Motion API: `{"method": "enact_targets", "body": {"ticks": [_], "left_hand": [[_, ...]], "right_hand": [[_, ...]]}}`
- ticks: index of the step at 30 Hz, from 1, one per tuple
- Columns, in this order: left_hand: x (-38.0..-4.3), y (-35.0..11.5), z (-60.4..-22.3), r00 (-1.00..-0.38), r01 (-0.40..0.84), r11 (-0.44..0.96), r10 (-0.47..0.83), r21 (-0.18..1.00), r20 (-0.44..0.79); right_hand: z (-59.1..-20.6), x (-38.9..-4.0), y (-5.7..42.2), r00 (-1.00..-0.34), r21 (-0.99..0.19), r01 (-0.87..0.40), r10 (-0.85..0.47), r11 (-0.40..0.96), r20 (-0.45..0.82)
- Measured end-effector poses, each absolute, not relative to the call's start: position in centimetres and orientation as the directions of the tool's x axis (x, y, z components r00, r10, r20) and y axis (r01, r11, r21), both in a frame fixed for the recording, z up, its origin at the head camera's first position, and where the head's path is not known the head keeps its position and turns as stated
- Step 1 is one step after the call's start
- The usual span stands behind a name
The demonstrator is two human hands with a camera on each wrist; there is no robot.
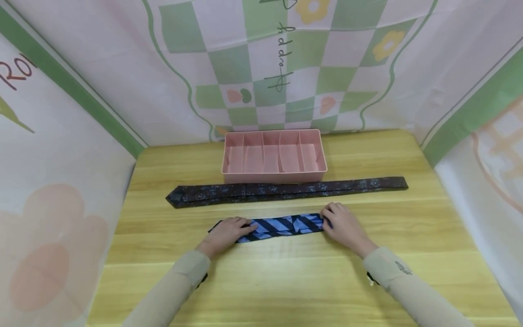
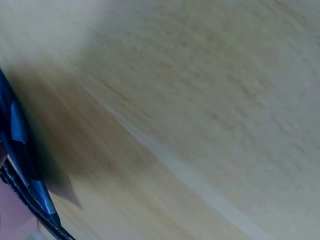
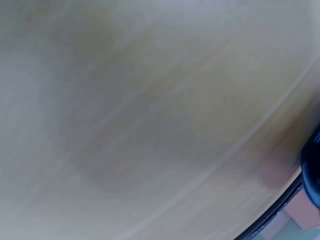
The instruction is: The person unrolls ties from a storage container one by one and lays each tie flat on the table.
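Evidently, the whole arrangement turned on how the striped tie [image 1: 279, 226] lay between the two hands: its long axis ran from left to right across the surface [image 1: 286, 281], the right end slanting slightly toward the far side. It lay flat in the middle of the surface, apparently folded, with a crease crossing it right of centre.

The left hand [image 1: 226, 234] covered the tie toward its left end, its grip pinching the cloth with the thumb laid over the stripes; a dark tip poked out beyond the fingers on the left. The right hand [image 1: 344, 225] had the opposite end, its fingers bent round the cloth in a grasping grip. Neither hand was nearer than the other, since both were touching the tie, and the visible stretch of stripes spanned the gap between them.

On the far side, well within reach of either hand, a dark patterned tie [image 1: 286, 190] lay almost parallel, its pointed end to the left. Just beyond that stood a pink box [image 1: 273, 177] with five compartments; whether tie and box touched could not be told.
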State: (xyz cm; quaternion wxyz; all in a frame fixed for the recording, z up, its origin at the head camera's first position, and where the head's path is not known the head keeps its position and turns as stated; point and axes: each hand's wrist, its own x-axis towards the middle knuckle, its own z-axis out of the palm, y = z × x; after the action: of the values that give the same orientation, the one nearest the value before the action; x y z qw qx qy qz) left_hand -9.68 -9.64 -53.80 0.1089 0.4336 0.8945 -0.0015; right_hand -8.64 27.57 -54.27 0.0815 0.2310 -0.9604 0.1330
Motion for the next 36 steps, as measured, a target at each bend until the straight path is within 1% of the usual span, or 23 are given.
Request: {"method": "enact_targets", "body": {"ticks": [2,6,9,13,17,24,31,33,36], "left_hand": [[-9.7,-9.7,-53.9,-0.598,0.779,0.62,0.78,0.093,-0.187],[-9.7,-9.9,-54.1,-0.596,0.784,0.615,0.785,0.088,-0.168],[-9.8,-10.1,-54.2,-0.596,0.784,0.614,0.786,0.089,-0.164],[-9.7,-10.4,-54.3,-0.598,0.784,0.615,0.784,0.084,-0.165],[-9.7,-10.8,-54.4,-0.605,0.782,0.62,0.781,0.07,-0.157],[-9.8,-11.6,-54.4,-0.612,0.774,0.627,0.776,0.083,-0.153],[-9.8,-12.1,-54.1,-0.624,0.765,0.64,0.764,0.072,-0.166],[-9.8,-12.2,-54.0,-0.625,0.763,0.642,0.762,0.074,-0.169],[-9.8,-12.4,-54.1,-0.629,0.76,0.646,0.758,0.068,-0.175]], "right_hand": [[-54.1,-8.7,27.8,-0.86,-0.205,-0.494,-0.442,0.845,0.254],[-54.0,-8.9,28.2,-0.79,-0.148,-0.585,-0.518,0.798,0.327],[-54.1,-8.9,28.6,-0.752,-0.11,-0.629,-0.566,0.77,0.337],[-54.4,-8.8,29.2,-0.752,-0.115,-0.632,-0.57,0.767,0.331],[-55.0,-8.6,29.6,-0.752,-0.113,-0.619,-0.546,0.777,0.368],[-55.7,-8.8,30.0,-0.709,-0.088,-0.645,-0.553,0.759,0.438],[-55.8,-8.9,30.2,-0.664,-0.072,-0.673,-0.558,0.736,0.498],[-55.7,-8.8,30.2,-0.669,-0.079,-0.666,-0.547,0.742,0.504],[-55.4,-8.7,30.3,-0.706,-0.104,-0.633,-0.517,0.767,0.484]]}}
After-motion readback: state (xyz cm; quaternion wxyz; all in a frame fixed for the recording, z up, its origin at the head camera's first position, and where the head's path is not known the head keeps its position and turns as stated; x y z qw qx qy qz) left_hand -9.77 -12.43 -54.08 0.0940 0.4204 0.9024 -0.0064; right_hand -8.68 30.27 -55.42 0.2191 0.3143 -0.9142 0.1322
